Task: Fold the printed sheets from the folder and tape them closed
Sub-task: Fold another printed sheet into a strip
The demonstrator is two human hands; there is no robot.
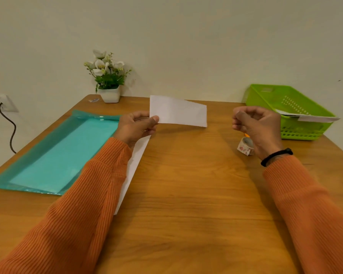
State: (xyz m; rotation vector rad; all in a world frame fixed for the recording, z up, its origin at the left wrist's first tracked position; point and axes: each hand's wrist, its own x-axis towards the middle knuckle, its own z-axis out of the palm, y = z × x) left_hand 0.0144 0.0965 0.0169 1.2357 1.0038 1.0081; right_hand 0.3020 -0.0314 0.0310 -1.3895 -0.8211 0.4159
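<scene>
My left hand (pixel 137 126) pinches the left end of a folded white sheet (pixel 179 111) and holds it up above the wooden table (pixel 186 184). My right hand (pixel 255 125) hovers to the right of the sheet with fingers curled; whether a piece of tape sits between its fingertips I cannot tell. A patterned tape roll (pixel 245 146) lies on the table just under that hand. The teal folder (pixel 57 153) lies flat at the left. Another white sheet (pixel 135 165) sticks out from under my left forearm.
A green plastic basket (pixel 305 131) at the back right holds folded papers (pixel 315 118). A small potted flower (pixel 108 78) stands at the table's back edge near the wall. A wall socket with a cable (pixel 7 123) is at the far left.
</scene>
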